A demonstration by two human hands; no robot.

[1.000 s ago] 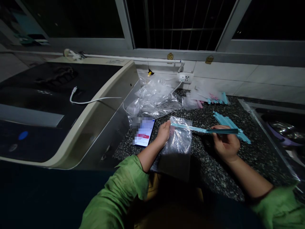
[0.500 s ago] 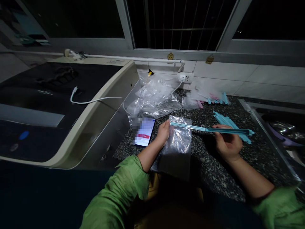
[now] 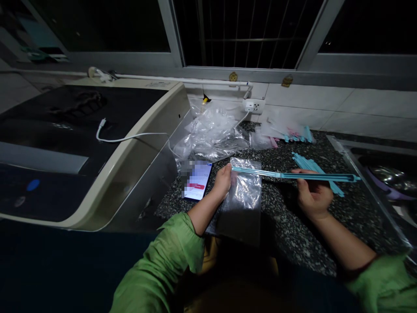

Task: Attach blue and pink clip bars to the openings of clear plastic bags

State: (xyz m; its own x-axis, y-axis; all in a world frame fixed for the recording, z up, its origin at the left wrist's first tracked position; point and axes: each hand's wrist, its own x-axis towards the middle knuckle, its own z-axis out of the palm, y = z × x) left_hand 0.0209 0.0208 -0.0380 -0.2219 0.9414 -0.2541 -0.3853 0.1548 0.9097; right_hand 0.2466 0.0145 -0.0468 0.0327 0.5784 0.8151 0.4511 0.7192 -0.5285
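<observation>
A clear plastic bag (image 3: 245,193) lies flat on the dark speckled counter (image 3: 286,221). My left hand (image 3: 223,180) is closed on the bag's top left corner, at the end of a long teal sealing stick (image 3: 293,175). My right hand (image 3: 312,194) grips that stick near its middle; the stick's right end juts out past the hand toward the sink. The stick lies along the bag's top edge.
Several loose teal sticks (image 3: 309,167) lie behind my right hand. More sticks in pink and teal (image 3: 293,137) sit near the wall. Crumpled clear bags (image 3: 211,134) are heaped by a lit phone (image 3: 197,179). A washing machine (image 3: 81,143) stands left, a sink (image 3: 384,174) right.
The teal stick has slid to the right along the bag's top edge, its right end now reaching farther past my right hand. My left hand has stayed on the bag's corner.
</observation>
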